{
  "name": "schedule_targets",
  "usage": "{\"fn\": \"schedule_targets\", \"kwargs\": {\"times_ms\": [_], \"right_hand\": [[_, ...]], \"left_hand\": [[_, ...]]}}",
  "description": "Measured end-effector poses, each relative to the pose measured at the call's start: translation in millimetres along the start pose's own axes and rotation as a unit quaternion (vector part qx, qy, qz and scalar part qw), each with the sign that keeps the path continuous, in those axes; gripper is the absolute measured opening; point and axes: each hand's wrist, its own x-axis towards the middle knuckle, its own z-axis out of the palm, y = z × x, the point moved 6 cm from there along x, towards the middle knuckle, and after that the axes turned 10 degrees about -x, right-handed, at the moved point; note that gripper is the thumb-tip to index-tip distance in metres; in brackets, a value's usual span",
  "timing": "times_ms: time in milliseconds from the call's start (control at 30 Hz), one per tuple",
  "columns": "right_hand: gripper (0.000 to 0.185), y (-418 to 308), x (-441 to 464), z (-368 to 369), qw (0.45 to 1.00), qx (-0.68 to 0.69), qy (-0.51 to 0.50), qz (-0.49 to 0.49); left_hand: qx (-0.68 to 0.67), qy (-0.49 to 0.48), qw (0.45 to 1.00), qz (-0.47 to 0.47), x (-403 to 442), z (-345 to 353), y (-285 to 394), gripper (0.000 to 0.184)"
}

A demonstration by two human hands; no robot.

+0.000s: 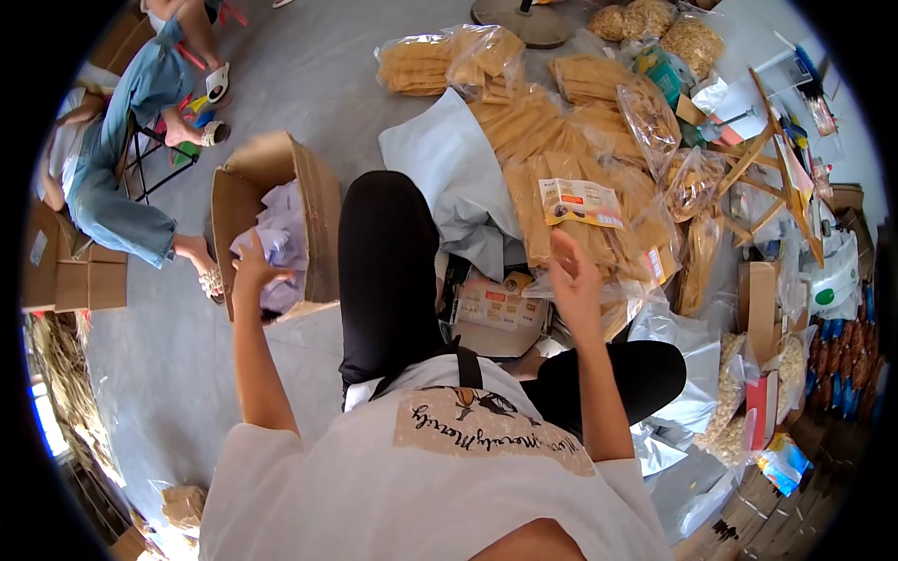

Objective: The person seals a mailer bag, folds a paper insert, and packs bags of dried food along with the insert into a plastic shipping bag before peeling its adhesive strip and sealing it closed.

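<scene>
My left hand reaches into an open cardboard box, its thumb and fingers apart against crumpled whitish-lavender sheets. Whether these are paper or plastic I cannot tell. On the other side, my right hand hovers over or rests at the near edge of a pile of clear bags with flat tan strips. Its fingers are loosely stretched, and nothing shows in them. Just beyond them lies a printed yellow-and-white label on the pile. Between my legs sits another printed packet.
A silvery-grey sheet lies beside the pile. To the right stand a wooden frame and bags of pale pieces. At upper left a person in jeans sits, with one sandalled foot near the box. Cartons stand behind.
</scene>
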Motion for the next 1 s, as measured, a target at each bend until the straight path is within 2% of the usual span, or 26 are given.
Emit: {"fn": "schedule_targets", "kwargs": {"times_ms": [33, 67, 100, 167, 233, 267, 300, 367, 400, 467, 500, 533, 567, 600, 633, 667, 700, 767, 833, 867, 933, 1000], "right_hand": [[0.036, 18, 1, -10, 0.999, -0.022, 0.015, 0.029], [0.036, 27, 3, -18, 0.999, -0.023, 0.021, 0.034], [0.035, 37, 1, -29, 0.997, -0.041, 0.037, 0.052], [0.034, 58, 3, -46, 0.993, -0.065, 0.052, 0.081], [0.034, 69, 13, -52, 0.991, -0.079, 0.052, 0.097], [0.035, 75, 20, -54, 0.989, -0.089, 0.051, 0.11], [0.035, 81, 24, -55, 0.989, -0.089, 0.051, 0.109], [0.038, 87, 40, -59, 0.969, -0.233, 0.06, 0.063], [0.038, 95, 44, -60, 0.969, -0.23, 0.063, 0.06], [0.04, 108, 40, -70, 0.953, -0.275, 0.116, 0.046], [0.043, 110, 36, -77, 0.94, -0.318, 0.117, 0.042], [0.047, 114, 31, -83, 0.924, -0.361, 0.118, 0.038], [0.052, 131, 22, -87, 0.897, -0.416, 0.102, 0.108], [0.058, 148, 12, -90, 0.862, -0.468, 0.083, 0.177], [0.058, 156, 8, -90, 0.864, -0.463, 0.082, 0.18], [0.061, 165, 3, -90, 0.876, -0.428, 0.077, 0.209], [0.064, 173, 0, -90, 0.886, -0.392, 0.072, 0.238], [0.066, 171, 0, -84, 0.872, -0.418, 0.072, 0.245], [0.067, 149, 9, -75, 0.838, -0.467, 0.04, 0.279], [0.067, 140, 15, -71, 0.836, -0.465, 0.032, 0.289], [0.066, 121, 29, -61, 0.845, -0.489, 0.028, 0.212], [0.065, 123, 34, -56, 0.862, -0.462, 0.022, 0.21]], "left_hand": [[0.059, -0.06, 0.996, -0.038, -11, 0, 9, 0.089], [0.004, -0.002, 0.999, -0.035, -11, -28, 26, 0.086], [-0.018, 0.052, 0.998, 0.009, 0, -41, 27, 0.076], [-0.105, 0.119, 0.987, 0.033, 1, -124, 105, 0.048], [-0.196, 0.159, 0.96, 0.124, 9, -161, 174, 0.042], [-0.257, 0.141, 0.947, 0.133, 15, -167, 210, 0.038], [-0.328, 0.097, 0.919, 0.194, 17, -166, 250, 0.037], [-0.294, 0.044, 0.917, 0.265, 37, -139, 330, 0.033], [-0.278, -0.023, 0.916, 0.289, 42, -130, 373, 0.033], [-0.292, -0.077, 0.9, 0.313, 66, -76, 437, 0.033], [-0.25, -0.072, 0.904, 0.34, 87, -22, 463, 0.029], [-0.293, -0.132, 0.878, 0.354, 104, 44, 485, 0.029], [-0.334, -0.191, 0.847, 0.366, 118, 91, 501, 0.03], [-0.331, -0.19, 0.848, 0.367, 124, 106, 506, 0.03], [-0.485, -0.262, 0.813, 0.188, 130, 130, 497, 0.031], [-0.607, -0.319, 0.728, -0.005, 131, 158, 490, 0.032], [-0.602, -0.324, 0.73, -0.006, 144, 176, 490, 0.032], [-0.686, -0.325, 0.624, -0.184, 178, 223, 478, 0.029], [-0.792, -0.274, 0.498, -0.224, 205, 248, 482, 0.03], [-0.785, -0.305, 0.487, -0.232, 221, 263, 484, 0.029], [-0.772, -0.341, 0.476, -0.246, 242, 281, 498, 0.028], [-0.774, -0.28, 0.337, -0.457, 242, 291, 504, 0.024]]}}
